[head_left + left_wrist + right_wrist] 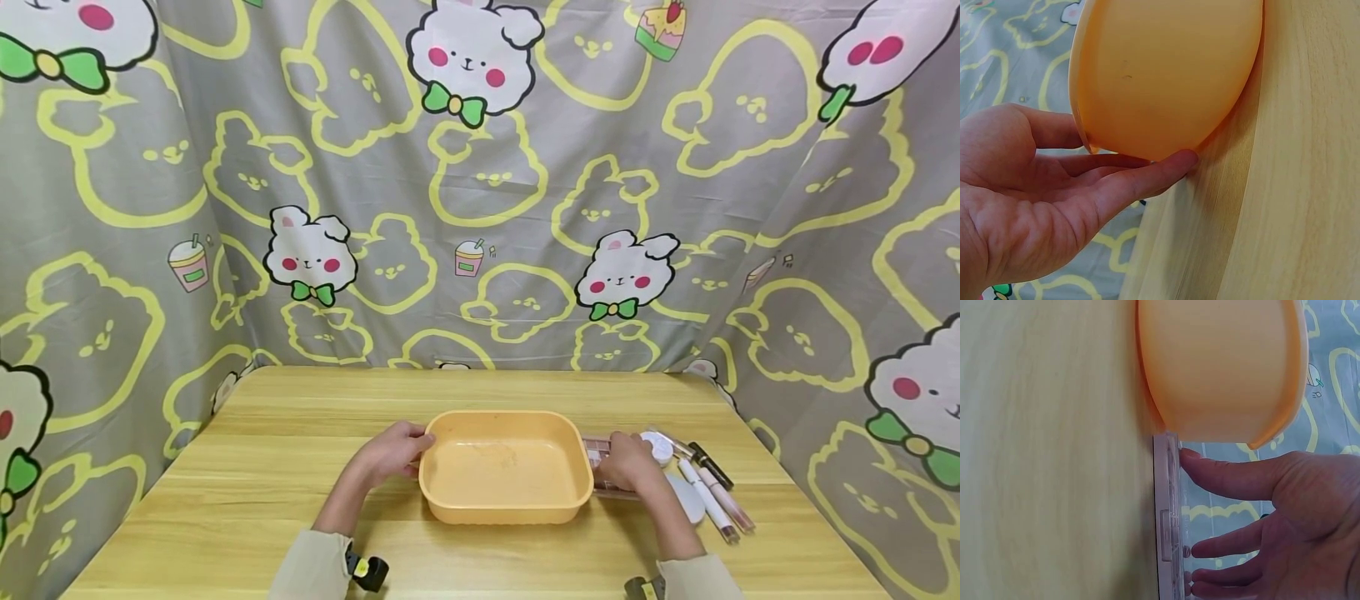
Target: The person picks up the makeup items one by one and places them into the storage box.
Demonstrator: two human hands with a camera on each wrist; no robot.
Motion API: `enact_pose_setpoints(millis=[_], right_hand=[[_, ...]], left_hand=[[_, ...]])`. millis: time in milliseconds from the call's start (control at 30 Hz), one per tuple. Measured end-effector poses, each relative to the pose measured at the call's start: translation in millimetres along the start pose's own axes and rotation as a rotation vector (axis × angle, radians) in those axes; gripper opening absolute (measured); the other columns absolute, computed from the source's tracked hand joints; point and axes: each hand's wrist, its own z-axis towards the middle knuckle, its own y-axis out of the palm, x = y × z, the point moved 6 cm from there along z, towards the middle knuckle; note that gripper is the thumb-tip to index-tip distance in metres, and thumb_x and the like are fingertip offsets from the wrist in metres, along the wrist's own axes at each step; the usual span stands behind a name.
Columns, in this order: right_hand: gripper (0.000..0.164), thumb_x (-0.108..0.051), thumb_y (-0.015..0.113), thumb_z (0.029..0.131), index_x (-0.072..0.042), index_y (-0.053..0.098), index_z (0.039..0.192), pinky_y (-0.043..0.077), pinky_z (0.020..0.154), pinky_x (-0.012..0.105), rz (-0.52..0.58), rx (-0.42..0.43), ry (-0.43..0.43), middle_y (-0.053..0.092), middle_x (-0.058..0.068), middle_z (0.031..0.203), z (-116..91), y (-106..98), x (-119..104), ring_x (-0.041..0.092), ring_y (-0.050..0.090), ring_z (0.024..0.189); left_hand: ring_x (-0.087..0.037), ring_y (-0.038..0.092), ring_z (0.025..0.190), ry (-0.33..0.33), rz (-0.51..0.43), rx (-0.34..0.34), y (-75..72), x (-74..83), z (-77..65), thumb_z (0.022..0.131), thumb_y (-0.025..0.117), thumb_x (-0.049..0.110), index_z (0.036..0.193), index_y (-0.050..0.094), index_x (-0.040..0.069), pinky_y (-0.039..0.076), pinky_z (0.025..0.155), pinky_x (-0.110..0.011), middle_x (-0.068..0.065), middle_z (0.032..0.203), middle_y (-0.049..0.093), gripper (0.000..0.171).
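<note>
A yellow-orange plastic basin [506,471] stands on the table, its inside bare. My left hand [393,454] holds the basin's left end; in the left wrist view the thumb [1057,129] is at the rim and the fingers lie along the outside wall. Just right of the basin lies a flat eyeshadow palette [597,451] with a clear lid and a grid of pans. Over it is my right hand [628,462], partly hiding it in the head view. The right wrist view shows the thumb and fingertips at the top of the palette [1169,531], fingers mostly straight.
Right of the palette lie a white round compact [658,448], a pale round disc [686,498], a black tube [711,467], a white tube [707,500] and a pinkish tube [726,500]. A patterned curtain [480,208] surrounds the wooden table [225,500].
</note>
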Motion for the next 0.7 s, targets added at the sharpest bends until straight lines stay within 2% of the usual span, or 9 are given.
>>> enact_pose_setpoints(millis=[233,433,700], right_hand=[[0.068,-0.028,0.085,0.071,0.017,0.060,0.116,0.046,0.094,0.066,0.013,-0.012,-0.005,0.064,0.033,0.109,-1.7,-0.7,0.2,0.054,0.054,0.104],[0.066,-0.026,0.083,0.074,0.017,0.060,0.118,0.045,0.095,0.067,0.012,-0.018,0.002,0.064,0.034,0.112,-0.2,-0.2,0.7,0.055,0.053,0.107],[0.067,-0.028,0.085,0.072,0.016,0.061,0.116,0.045,0.094,0.067,0.022,-0.016,-0.001,0.063,0.032,0.108,-1.8,-1.1,-1.0,0.054,0.052,0.106]], left_hand=[[-0.027,0.067,0.101,-0.002,0.000,0.001,0.0,0.2,-1.2,0.109,0.042,0.015,0.134,0.055,-0.012,0.061,0.083,-0.041,-0.022,0.112,0.066,0.039],[-0.027,0.066,0.103,-0.003,0.001,0.004,-0.1,0.1,-1.5,0.109,0.042,0.015,0.134,0.055,-0.012,0.061,0.083,-0.042,-0.021,0.113,0.066,0.039],[-0.027,0.067,0.102,-0.004,-0.004,0.005,0.1,-0.2,0.0,0.108,0.043,0.015,0.134,0.055,-0.012,0.061,0.083,-0.041,-0.022,0.112,0.066,0.039]])
